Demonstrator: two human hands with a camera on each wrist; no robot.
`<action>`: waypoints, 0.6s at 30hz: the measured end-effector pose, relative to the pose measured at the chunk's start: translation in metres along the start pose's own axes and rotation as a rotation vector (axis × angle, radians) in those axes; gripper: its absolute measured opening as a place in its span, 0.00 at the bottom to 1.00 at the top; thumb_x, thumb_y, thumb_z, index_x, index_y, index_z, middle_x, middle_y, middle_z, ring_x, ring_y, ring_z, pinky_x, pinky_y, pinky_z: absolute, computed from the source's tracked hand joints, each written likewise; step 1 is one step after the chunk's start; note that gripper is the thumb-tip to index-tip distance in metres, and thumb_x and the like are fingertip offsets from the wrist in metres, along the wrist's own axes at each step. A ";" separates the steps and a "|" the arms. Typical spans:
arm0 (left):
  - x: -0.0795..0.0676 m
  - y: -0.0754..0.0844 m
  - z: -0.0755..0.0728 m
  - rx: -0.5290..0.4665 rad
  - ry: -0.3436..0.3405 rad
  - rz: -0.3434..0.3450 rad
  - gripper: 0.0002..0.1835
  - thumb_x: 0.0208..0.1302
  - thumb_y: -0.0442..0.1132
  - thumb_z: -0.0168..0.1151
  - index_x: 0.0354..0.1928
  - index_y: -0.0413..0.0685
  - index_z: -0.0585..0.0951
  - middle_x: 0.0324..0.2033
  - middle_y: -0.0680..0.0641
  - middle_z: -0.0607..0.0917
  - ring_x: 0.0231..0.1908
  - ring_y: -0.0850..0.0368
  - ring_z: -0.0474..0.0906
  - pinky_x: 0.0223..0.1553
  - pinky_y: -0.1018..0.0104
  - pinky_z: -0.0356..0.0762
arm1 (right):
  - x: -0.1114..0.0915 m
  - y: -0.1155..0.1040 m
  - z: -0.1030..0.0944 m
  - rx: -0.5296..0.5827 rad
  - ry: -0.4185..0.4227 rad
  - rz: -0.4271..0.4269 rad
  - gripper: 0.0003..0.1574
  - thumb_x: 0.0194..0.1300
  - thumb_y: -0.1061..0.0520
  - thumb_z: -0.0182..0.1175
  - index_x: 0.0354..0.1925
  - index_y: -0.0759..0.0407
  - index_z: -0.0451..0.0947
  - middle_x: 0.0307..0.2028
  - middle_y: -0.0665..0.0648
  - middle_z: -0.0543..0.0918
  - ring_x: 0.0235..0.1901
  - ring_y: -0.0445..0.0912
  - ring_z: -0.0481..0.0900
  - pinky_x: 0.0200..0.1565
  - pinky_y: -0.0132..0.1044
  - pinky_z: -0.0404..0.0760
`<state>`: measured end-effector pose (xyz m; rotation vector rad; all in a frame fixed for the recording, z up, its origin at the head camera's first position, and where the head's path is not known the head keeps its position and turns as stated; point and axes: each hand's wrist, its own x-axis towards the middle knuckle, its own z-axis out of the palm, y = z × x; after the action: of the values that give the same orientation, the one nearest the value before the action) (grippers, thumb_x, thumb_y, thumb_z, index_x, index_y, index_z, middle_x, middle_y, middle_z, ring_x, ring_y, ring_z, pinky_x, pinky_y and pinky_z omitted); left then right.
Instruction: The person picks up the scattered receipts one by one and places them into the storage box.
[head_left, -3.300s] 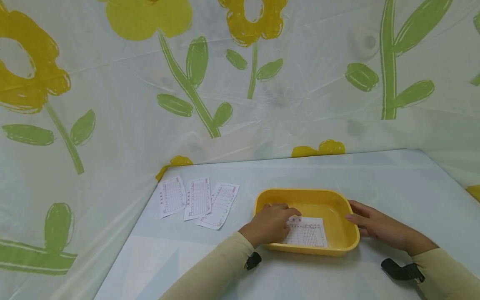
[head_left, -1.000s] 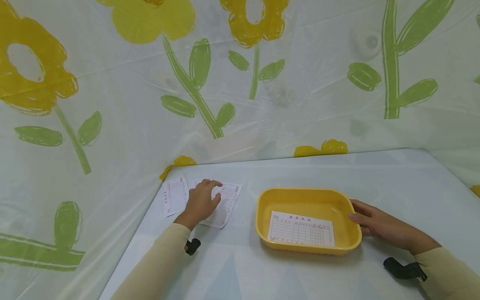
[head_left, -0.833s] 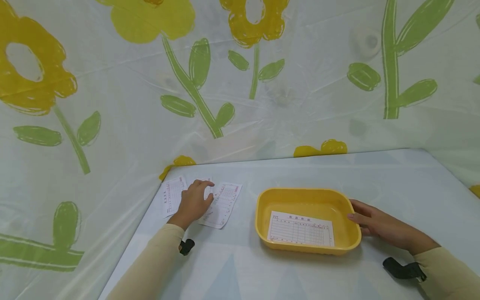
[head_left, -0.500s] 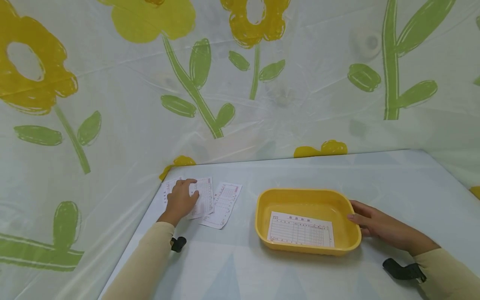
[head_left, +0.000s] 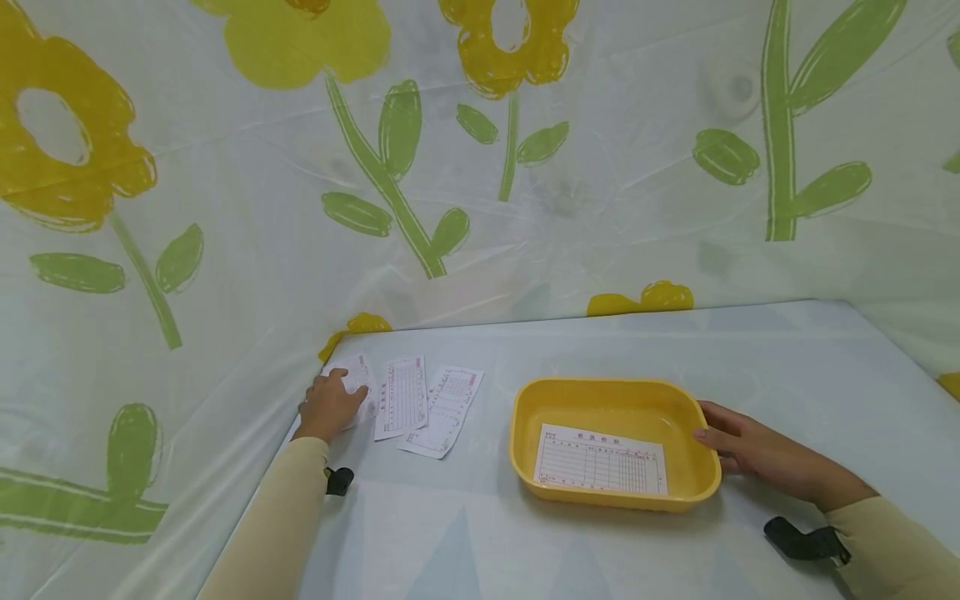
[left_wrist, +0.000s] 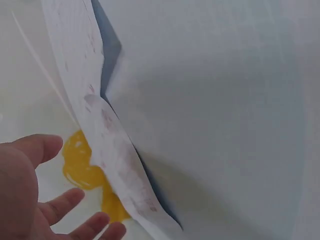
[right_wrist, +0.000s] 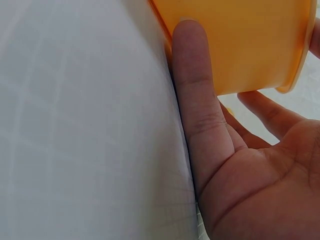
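In the head view my left hand (head_left: 327, 406) is over the leftmost printed paper slip (head_left: 358, 379), covering part of it. The left wrist view has its thumb and fingers (left_wrist: 95, 224) spread apart beside slips (left_wrist: 112, 145) whose edges lift off the table, with nothing between them. At the right end of a yellow plastic tray (head_left: 615, 500), my right hand (head_left: 772, 458) holds the rim, thumb at the edge. Its fingers lie against the outer wall, one flat along the table in the right wrist view. Inside the tray lies a printed form slip (head_left: 600, 460).
Two more printed slips, a middle slip (head_left: 402, 398) and a slip (head_left: 444, 412) partly under it, lie between the left hand and the tray. A flower-patterned curtain (head_left: 585, 233) hangs along the back and left edges of the white table (head_left: 465, 533).
My left hand has left the tray, where a slip now lies fully visible, and moved leftward across the slips to the leftmost one. The right hand stays at the tray's right end.
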<state>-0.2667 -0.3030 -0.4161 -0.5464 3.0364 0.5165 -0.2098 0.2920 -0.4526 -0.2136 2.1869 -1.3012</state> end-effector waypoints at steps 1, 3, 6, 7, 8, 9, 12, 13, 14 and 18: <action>0.000 -0.001 0.001 -0.005 -0.018 -0.021 0.37 0.71 0.51 0.54 0.72 0.35 0.60 0.67 0.24 0.62 0.65 0.27 0.61 0.66 0.30 0.57 | 0.000 0.000 0.000 0.002 0.001 -0.001 0.51 0.77 0.38 0.46 0.79 0.62 0.34 0.78 0.72 0.42 0.73 0.67 0.59 0.62 0.53 0.77; 0.001 -0.004 0.002 -0.007 -0.054 -0.058 0.40 0.71 0.53 0.54 0.73 0.34 0.57 0.68 0.23 0.59 0.66 0.26 0.59 0.67 0.31 0.57 | -0.001 0.000 0.000 0.004 0.002 -0.003 0.51 0.77 0.38 0.46 0.79 0.62 0.34 0.78 0.72 0.42 0.73 0.66 0.59 0.62 0.53 0.77; 0.003 -0.007 0.004 -0.017 -0.104 -0.111 0.44 0.70 0.54 0.55 0.75 0.33 0.52 0.69 0.22 0.56 0.66 0.25 0.56 0.68 0.32 0.57 | -0.001 0.000 0.000 0.002 0.004 -0.005 0.51 0.77 0.38 0.46 0.79 0.63 0.34 0.78 0.72 0.42 0.72 0.66 0.60 0.62 0.52 0.77; 0.004 -0.008 0.005 -0.020 -0.116 -0.121 0.45 0.70 0.55 0.55 0.76 0.33 0.51 0.70 0.22 0.55 0.66 0.25 0.56 0.68 0.32 0.57 | -0.001 0.000 0.000 0.002 0.006 -0.002 0.51 0.77 0.38 0.46 0.79 0.62 0.34 0.78 0.72 0.42 0.72 0.66 0.60 0.62 0.52 0.77; 0.005 -0.009 0.005 -0.022 -0.126 -0.126 0.45 0.70 0.55 0.55 0.76 0.33 0.50 0.70 0.22 0.54 0.66 0.25 0.56 0.68 0.32 0.58 | -0.001 0.000 0.000 0.002 0.008 0.002 0.52 0.77 0.38 0.46 0.79 0.62 0.35 0.78 0.71 0.41 0.73 0.66 0.59 0.62 0.52 0.77; 0.005 -0.010 0.005 -0.022 -0.135 -0.128 0.46 0.70 0.56 0.55 0.76 0.32 0.49 0.69 0.21 0.54 0.66 0.25 0.55 0.68 0.32 0.58 | -0.001 0.000 -0.001 -0.002 0.009 0.001 0.52 0.77 0.38 0.46 0.79 0.62 0.34 0.78 0.71 0.41 0.73 0.66 0.59 0.62 0.52 0.77; 0.006 -0.013 0.005 -0.016 -0.153 -0.109 0.48 0.69 0.57 0.55 0.75 0.30 0.50 0.67 0.20 0.57 0.65 0.24 0.57 0.66 0.32 0.61 | -0.002 0.000 -0.001 -0.004 0.012 0.012 0.52 0.76 0.37 0.46 0.80 0.61 0.34 0.78 0.70 0.41 0.73 0.66 0.58 0.62 0.52 0.77; 0.005 -0.015 0.005 -0.014 -0.155 -0.099 0.48 0.68 0.57 0.56 0.74 0.28 0.50 0.66 0.20 0.59 0.64 0.24 0.58 0.65 0.33 0.62 | -0.002 0.000 -0.001 -0.005 0.012 0.015 0.52 0.76 0.37 0.46 0.80 0.61 0.35 0.78 0.70 0.42 0.73 0.66 0.58 0.62 0.52 0.77; 0.005 -0.016 0.004 -0.008 -0.156 -0.091 0.48 0.68 0.58 0.56 0.73 0.27 0.50 0.66 0.19 0.60 0.63 0.24 0.59 0.64 0.33 0.63 | -0.001 0.000 -0.001 -0.008 0.011 0.012 0.52 0.76 0.37 0.46 0.80 0.61 0.35 0.78 0.71 0.42 0.73 0.67 0.58 0.62 0.53 0.77; 0.003 -0.020 0.003 -0.001 -0.152 -0.087 0.49 0.66 0.58 0.58 0.72 0.27 0.51 0.63 0.20 0.63 0.60 0.25 0.61 0.62 0.33 0.65 | 0.000 0.001 -0.001 -0.003 0.007 0.020 0.53 0.76 0.36 0.46 0.80 0.61 0.35 0.78 0.71 0.42 0.73 0.66 0.59 0.62 0.53 0.76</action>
<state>-0.2626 -0.3206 -0.4258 -0.6057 2.8554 0.5295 -0.2100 0.2928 -0.4530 -0.1881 2.1918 -1.2901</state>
